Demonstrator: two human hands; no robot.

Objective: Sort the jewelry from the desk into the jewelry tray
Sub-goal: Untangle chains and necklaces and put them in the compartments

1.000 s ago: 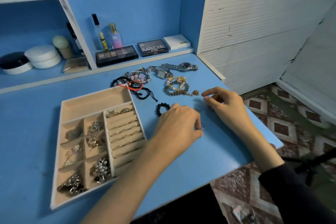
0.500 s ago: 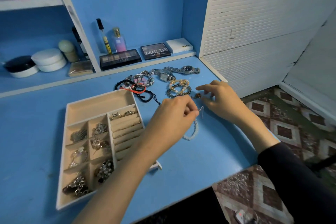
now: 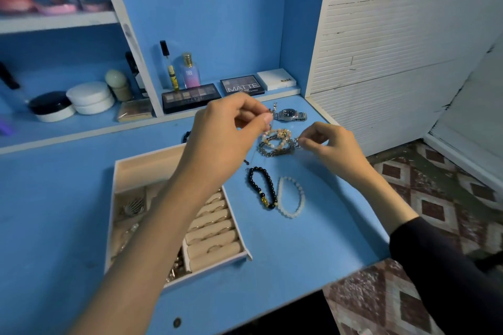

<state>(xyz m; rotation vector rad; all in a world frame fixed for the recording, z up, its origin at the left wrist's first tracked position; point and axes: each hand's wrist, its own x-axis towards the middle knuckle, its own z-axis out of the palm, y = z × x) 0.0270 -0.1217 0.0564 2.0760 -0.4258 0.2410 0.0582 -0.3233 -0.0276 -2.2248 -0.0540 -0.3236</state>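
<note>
Since half a second ago the left hand (image 3: 226, 139) has risen off the desk (image 3: 299, 239) and now hangs above the heap of bracelets (image 3: 275, 144), thumb and forefinger pinching a thin chain (image 3: 271, 124). The right hand (image 3: 336, 148) pinches something small at the heap's right edge; whether it is the chain's other end cannot be told. A black bracelet (image 3: 251, 182) is now uncovered, a flattened loop with its long axis running near to far. It touches a white bracelet (image 3: 301, 193) at the near end, right of the tray (image 3: 141, 160). The chain is hair-fine and silvery, and its course is mostly lost to blur.
</note>
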